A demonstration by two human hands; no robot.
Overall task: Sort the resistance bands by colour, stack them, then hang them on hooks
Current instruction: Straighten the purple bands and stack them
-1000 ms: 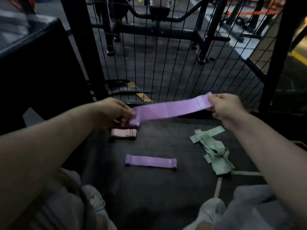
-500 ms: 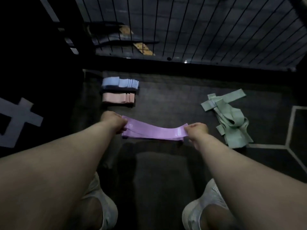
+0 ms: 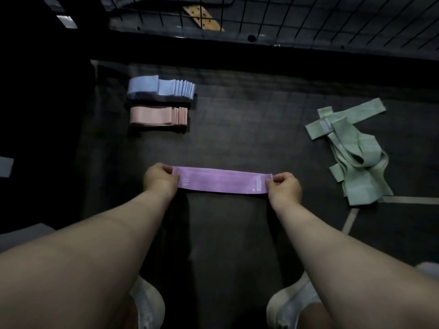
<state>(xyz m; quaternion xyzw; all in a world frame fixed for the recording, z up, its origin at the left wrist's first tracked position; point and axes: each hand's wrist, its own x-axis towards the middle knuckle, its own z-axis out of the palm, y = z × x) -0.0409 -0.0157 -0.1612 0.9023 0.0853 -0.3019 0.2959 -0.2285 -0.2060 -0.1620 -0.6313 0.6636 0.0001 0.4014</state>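
Observation:
A purple band (image 3: 221,180) lies flat and stretched out on the dark floor mat in front of me. My left hand (image 3: 159,178) pinches its left end and my right hand (image 3: 283,186) pinches its right end. Whether another purple band lies under it is hidden. At the back left a neat stack of blue bands (image 3: 161,87) sits behind a neat stack of pink bands (image 3: 158,116). To the right, several green bands (image 3: 351,148) lie in a loose tangled heap.
A black wire mesh fence (image 3: 308,17) runs along the far edge of the mat (image 3: 237,124). A dark black block (image 3: 35,115) stands at the left. My two white shoes (image 3: 294,302) are at the bottom. Pale floor lines (image 3: 403,199) cross at the right.
I lowered the purple band from in front of the fence down to the mat, over the purple band lying there, and pulled it flat. My view tilted downward.

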